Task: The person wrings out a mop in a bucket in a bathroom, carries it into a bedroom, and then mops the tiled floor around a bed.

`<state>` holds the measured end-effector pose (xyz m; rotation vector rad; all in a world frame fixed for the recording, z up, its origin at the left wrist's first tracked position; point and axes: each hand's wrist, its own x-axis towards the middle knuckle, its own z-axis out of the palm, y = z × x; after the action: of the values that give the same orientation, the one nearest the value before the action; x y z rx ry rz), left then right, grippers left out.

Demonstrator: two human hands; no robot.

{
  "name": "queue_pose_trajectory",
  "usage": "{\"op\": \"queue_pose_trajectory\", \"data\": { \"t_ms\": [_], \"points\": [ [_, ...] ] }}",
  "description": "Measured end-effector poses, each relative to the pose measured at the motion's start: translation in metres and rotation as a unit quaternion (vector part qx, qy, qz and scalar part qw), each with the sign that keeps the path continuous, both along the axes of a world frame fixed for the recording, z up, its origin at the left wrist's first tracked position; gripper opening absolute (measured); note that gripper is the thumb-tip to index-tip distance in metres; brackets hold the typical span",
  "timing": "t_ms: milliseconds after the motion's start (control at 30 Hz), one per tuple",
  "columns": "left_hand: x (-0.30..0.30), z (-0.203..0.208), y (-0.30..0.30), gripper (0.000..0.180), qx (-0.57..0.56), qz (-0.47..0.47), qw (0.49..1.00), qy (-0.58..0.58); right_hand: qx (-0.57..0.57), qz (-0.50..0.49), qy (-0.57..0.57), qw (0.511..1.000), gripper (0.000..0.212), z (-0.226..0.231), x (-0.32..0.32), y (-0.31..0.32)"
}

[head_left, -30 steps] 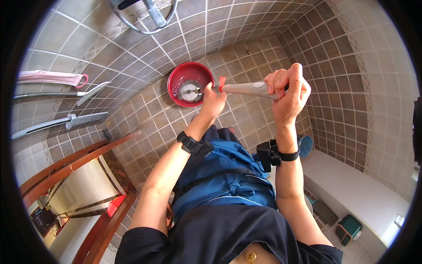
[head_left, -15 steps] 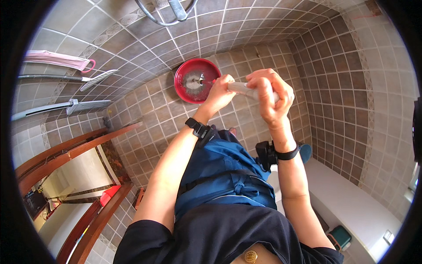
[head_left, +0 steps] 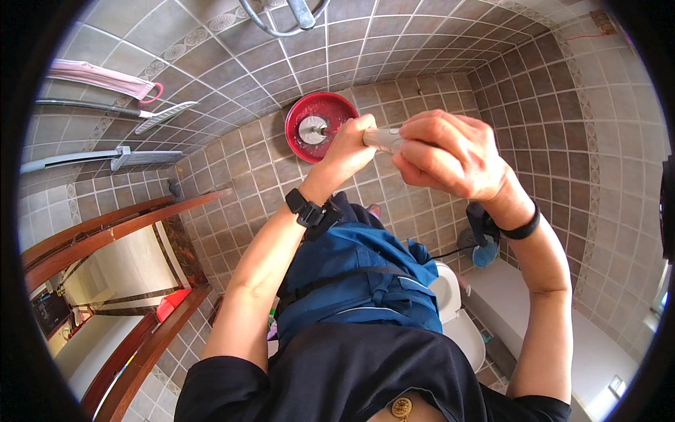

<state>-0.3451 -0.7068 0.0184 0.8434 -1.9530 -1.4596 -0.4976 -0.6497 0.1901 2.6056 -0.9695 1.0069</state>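
Red basin [head_left: 339, 107] is sitting on the tiled floor [head_left: 271, 181], far and left of both hands. Pale round head [head_left: 311, 131] is resting inside it. Left hand [head_left: 351, 148] is wrapping around the long tool near the basin's right rim, so it's lying nearer the head. Grey-white handle [head_left: 383, 140] is running left to right between the hands, long axis crossing the person. Right hand [head_left: 457, 156] is curling over the handle's right end, contact partly hidden.
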Motion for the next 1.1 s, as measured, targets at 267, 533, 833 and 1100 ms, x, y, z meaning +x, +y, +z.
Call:
{"op": "queue_pose_trajectory", "data": {
  "t_ms": [267, 533, 833, 1100],
  "points": [
    [-0.003, -0.057, -0.015, 0.013, 0.081, 0.035, 0.995, 0.053, 0.035, -0.030, -0.093, 0.995, 0.042, -0.044, 0.017, -0.010],
    [-0.017, -0.061, -0.028, 0.018, 0.095, 0.034, 0.995, 0.026, -0.032, -0.158, -0.188, 0.969, 0.038, -0.082, 0.029, -0.017],
    [-0.020, -0.066, -0.014, 0.018, 0.093, 0.021, 0.995, 0.015, -0.070, -0.249, -0.234, 0.937, 0.036, -0.100, 0.040, 0.004],
    [-0.020, -0.093, -0.005, 0.015, 0.125, -0.029, 0.991, 0.044, -0.037, -0.162, -0.316, 0.934, 0.044, -0.102, 0.033, 0.026]
  ]
}}
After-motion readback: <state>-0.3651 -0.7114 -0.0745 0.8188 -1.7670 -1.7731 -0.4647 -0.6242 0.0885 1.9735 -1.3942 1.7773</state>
